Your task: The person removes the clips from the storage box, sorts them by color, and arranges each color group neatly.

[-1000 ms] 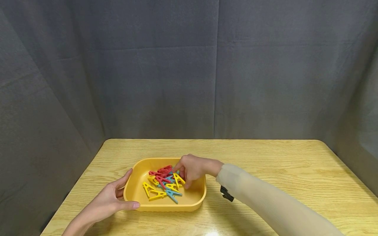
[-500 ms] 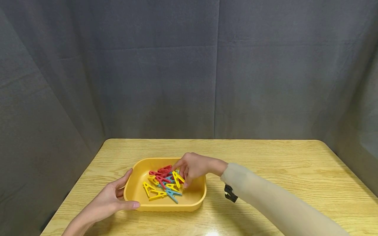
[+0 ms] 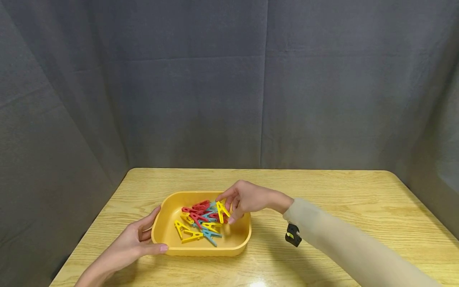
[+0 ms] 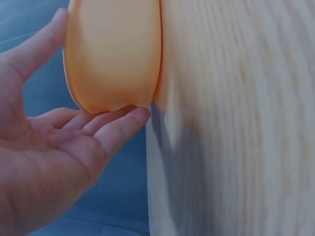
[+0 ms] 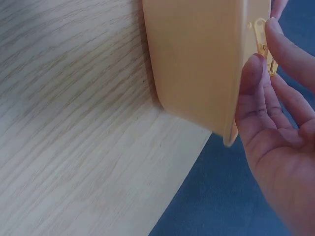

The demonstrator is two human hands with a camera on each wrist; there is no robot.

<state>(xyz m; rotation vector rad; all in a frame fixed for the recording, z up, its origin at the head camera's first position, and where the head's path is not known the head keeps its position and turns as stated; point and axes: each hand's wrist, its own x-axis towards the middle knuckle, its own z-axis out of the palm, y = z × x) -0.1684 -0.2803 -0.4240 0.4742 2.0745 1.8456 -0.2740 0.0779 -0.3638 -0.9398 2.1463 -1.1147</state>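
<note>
A yellow plastic basin (image 3: pixel 204 252) stands on the table with several plastic clothespins in red, blue and yellow, such as a red clothespin (image 3: pixel 196 220), a blue clothespin (image 3: pixel 209 236) and a yellow clothespin (image 3: pixel 192 236). My left hand (image 3: pixel 138 239) holds the basin's left end, thumb at the near rim and index finger at the far rim. My right hand (image 3: pixel 247 199) pinches another yellow clothespin (image 3: pixel 222 212) between index finger and thumb, over the basin's right side. In the right wrist view that yellow clothespin (image 5: pixel 262 42) shows between the fingertips, above the rim.
The wooden table (image 3: pixel 340 223) extends to the right of the basin. Grey curtain cloth (image 3: pixel 201 99) hangs behind and at both sides. A small black device (image 3: pixel 293 234) is on the right wrist, under a pale sleeve (image 3: pixel 344 235).
The right hand has moved right and a little up, and the yellow clothespin has come up off the pile with it. The left hand and the basin have stayed almost in place.
</note>
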